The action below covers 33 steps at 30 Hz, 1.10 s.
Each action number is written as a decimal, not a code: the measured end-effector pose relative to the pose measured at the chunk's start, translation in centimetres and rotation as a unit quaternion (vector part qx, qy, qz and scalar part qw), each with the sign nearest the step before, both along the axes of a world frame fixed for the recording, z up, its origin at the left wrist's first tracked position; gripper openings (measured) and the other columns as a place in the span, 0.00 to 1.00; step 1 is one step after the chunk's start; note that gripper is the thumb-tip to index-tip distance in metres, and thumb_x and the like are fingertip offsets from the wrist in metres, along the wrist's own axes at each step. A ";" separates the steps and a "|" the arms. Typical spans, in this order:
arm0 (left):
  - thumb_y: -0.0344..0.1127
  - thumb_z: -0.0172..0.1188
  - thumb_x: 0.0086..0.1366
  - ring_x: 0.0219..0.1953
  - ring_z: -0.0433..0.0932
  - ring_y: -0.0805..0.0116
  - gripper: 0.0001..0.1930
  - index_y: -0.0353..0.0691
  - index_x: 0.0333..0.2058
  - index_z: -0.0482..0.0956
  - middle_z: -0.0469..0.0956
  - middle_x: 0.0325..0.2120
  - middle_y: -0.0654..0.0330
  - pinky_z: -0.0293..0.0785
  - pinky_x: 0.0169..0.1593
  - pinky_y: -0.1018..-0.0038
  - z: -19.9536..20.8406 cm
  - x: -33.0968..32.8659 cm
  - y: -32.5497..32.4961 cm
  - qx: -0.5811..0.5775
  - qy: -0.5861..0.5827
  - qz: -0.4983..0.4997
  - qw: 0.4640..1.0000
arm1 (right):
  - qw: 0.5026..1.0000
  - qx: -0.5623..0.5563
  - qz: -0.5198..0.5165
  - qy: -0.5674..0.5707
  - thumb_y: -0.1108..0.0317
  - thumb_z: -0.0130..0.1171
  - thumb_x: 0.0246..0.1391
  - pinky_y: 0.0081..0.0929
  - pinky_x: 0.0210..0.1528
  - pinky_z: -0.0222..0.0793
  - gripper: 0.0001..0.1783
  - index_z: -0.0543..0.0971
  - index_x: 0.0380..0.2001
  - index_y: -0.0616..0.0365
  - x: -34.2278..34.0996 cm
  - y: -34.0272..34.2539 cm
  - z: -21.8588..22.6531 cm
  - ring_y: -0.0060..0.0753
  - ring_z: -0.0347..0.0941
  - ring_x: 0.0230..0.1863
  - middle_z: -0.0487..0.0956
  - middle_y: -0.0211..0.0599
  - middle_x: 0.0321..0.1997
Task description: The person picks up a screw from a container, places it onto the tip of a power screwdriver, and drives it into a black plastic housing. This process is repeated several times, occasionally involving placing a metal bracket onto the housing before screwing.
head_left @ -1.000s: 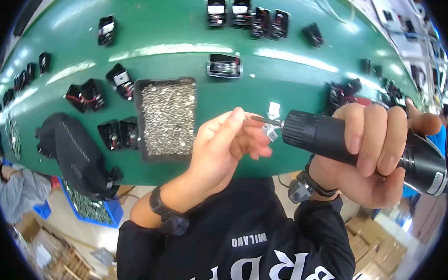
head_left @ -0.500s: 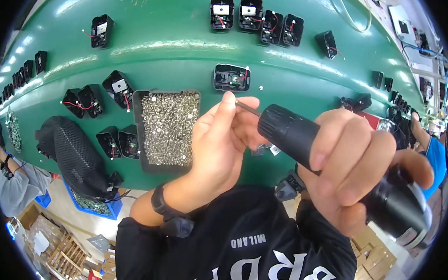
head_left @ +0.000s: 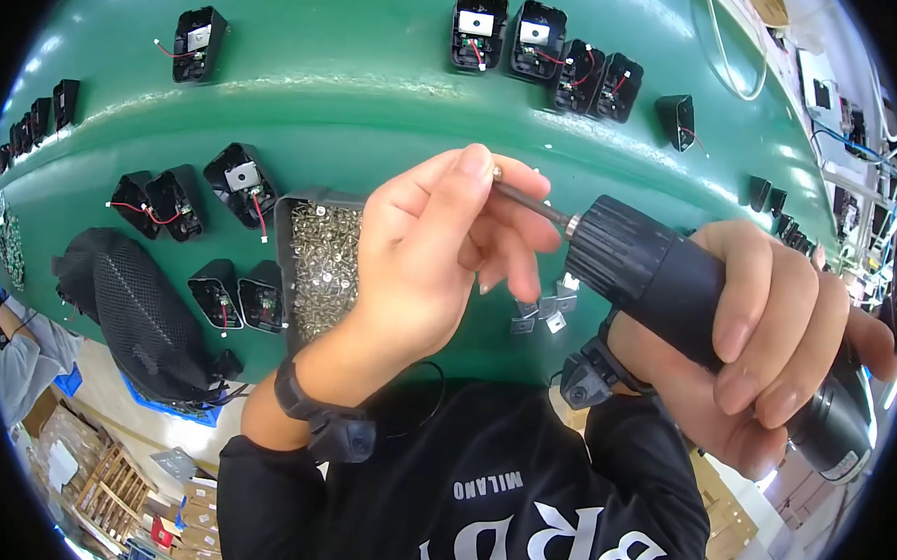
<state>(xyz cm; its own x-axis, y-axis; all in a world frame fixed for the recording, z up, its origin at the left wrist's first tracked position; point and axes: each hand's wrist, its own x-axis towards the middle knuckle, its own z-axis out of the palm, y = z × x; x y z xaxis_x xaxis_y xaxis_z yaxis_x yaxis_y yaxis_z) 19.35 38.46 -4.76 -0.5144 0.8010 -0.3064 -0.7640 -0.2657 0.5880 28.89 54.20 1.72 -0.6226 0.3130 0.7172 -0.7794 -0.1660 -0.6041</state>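
My right hand (head_left: 767, 324) is wrapped around a black electric screwdriver (head_left: 644, 264), whose long bit points left towards my other hand. At the end of the bit, my left hand (head_left: 410, 248) pinches a small screw (head_left: 496, 172) between thumb and index finger. The remaining left fingers curl loosely below the bit. Partly behind my left wrist sits a dark tray (head_left: 283, 238) filled with loose screws (head_left: 321, 264). Several small silvery metal plates (head_left: 547, 309) lie on the table beneath the screwdriver.
Open black housings with red wires stand at the far side (head_left: 479, 31) and left (head_left: 241, 176) of the green table (head_left: 376, 107). A black mesh bag (head_left: 132, 301) rests at the near left. Another person's arm (head_left: 11, 326) shows at the left edge.
Both hands have moved slightly up, with the screwdriver shifting right. A screw now shows at the bit's tip. The housing in the middle is now hidden behind my left hand.
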 end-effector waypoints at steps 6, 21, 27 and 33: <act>0.45 0.44 0.79 0.18 0.79 0.70 0.22 0.31 0.43 0.80 0.84 0.27 0.51 0.62 0.21 0.81 -0.2 -0.3 -0.4 -0.004 0.002 -0.019 1.000 | 0.991 -0.003 -0.095 0.095 0.66 0.73 0.53 0.24 0.45 0.72 0.32 0.71 0.59 0.59 -1.3 -1.4 -0.6 0.21 0.76 0.34 0.77 0.25 0.34; 0.42 0.41 0.79 0.11 0.72 0.71 0.23 0.29 0.35 0.78 0.80 0.20 0.48 0.59 0.16 0.82 0.5 -1.6 -1.3 -0.025 0.014 -0.116 0.993 | 0.999 -0.016 -0.003 0.034 0.72 0.73 0.53 0.21 0.43 0.73 0.33 0.69 0.60 0.58 -0.7 -0.1 0.5 0.19 0.76 0.34 0.77 0.24 0.34; 0.64 0.31 0.77 0.16 0.79 0.65 0.40 0.31 0.36 0.81 0.84 0.27 0.43 0.63 0.17 0.80 0.3 -3.2 -1.1 -0.122 0.076 -0.198 0.970 | 0.999 0.020 0.037 -0.025 0.71 0.73 0.51 0.22 0.44 0.68 0.30 0.71 0.55 0.59 -2.4 0.5 0.4 0.20 0.75 0.33 0.77 0.23 0.34; 0.62 0.33 0.77 0.20 0.82 0.63 0.39 0.29 0.45 0.81 0.84 0.32 0.44 0.66 0.19 0.80 0.2 -6.4 -0.5 -0.134 0.074 -0.130 0.980 | 0.998 -0.023 0.047 -0.032 0.72 0.74 0.46 0.21 0.44 0.69 0.22 0.72 0.40 0.53 -3.8 1.3 0.0 0.19 0.76 0.32 0.78 0.22 0.32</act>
